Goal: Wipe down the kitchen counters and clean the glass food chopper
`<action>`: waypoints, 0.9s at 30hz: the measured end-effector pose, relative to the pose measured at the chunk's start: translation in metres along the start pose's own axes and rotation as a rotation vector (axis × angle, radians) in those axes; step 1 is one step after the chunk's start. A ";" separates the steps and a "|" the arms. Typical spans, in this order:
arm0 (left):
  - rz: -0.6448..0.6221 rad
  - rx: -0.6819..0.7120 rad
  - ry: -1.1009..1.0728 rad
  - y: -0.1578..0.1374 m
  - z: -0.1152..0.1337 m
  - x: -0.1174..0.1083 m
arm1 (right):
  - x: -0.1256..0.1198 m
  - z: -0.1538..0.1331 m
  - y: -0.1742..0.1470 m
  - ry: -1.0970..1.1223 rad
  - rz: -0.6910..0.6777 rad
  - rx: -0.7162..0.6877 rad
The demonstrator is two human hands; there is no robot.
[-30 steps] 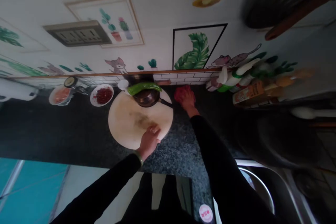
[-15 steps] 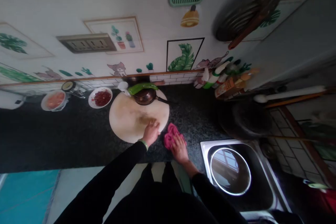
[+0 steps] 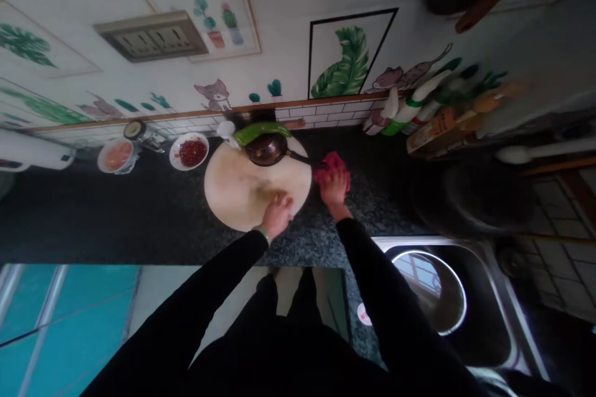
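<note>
My right hand (image 3: 334, 189) presses down on a bunched pink cloth (image 3: 339, 164) on the dark counter, gripping it under the fingers. It is just right of the round wooden cutting board (image 3: 228, 189). My left hand (image 3: 278, 216) rests on the board's near right edge, fingers loosely bent, with nothing seen in it. On the board's far side lies a small dark pan (image 3: 266, 150), its handle pointing right toward the cloth. A long green pepper (image 3: 261, 131) lies across the pan's far rim. A small white container (image 3: 226, 130) stands beside the pepper.
Left of the board are a bowl of chopped red food (image 3: 192, 154), a glass jar (image 3: 144, 135) and a bowl of pinkish food (image 3: 118, 156). Bottles (image 3: 410, 105) stand at the back right. A steel sink (image 3: 505, 316) holding a round vessel (image 3: 433, 291) is at the right front.
My right hand has pushed the pink cloth away from me along the counter, up beside the pan handle. The left hand stays at the board's edge. The head view has tilted down and shifted.
</note>
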State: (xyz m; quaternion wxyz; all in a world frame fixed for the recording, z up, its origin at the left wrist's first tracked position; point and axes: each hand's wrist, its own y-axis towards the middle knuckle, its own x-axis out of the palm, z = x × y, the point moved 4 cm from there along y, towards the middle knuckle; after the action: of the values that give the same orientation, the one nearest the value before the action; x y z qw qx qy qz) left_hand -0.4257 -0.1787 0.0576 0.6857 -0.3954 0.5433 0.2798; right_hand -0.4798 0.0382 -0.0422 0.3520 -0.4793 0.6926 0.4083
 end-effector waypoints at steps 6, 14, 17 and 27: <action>-0.068 0.111 0.139 0.003 -0.003 -0.009 | -0.014 -0.060 -0.169 0.017 -0.029 -0.081; -0.083 0.219 0.186 0.006 -0.012 -0.008 | -0.050 -0.029 -0.310 -0.090 0.095 0.103; -0.078 0.203 0.204 0.008 -0.011 -0.006 | -0.044 -0.013 -0.275 -0.106 0.113 0.127; -0.121 0.173 0.196 0.010 -0.011 -0.001 | -0.045 0.103 -0.002 -0.070 0.180 0.318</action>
State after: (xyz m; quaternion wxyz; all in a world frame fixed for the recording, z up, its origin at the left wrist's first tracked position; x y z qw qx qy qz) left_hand -0.4402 -0.1830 0.0554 0.6764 -0.3921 0.6051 0.1501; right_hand -0.4548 0.1479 -0.0464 0.4091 -0.3392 0.7759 0.3399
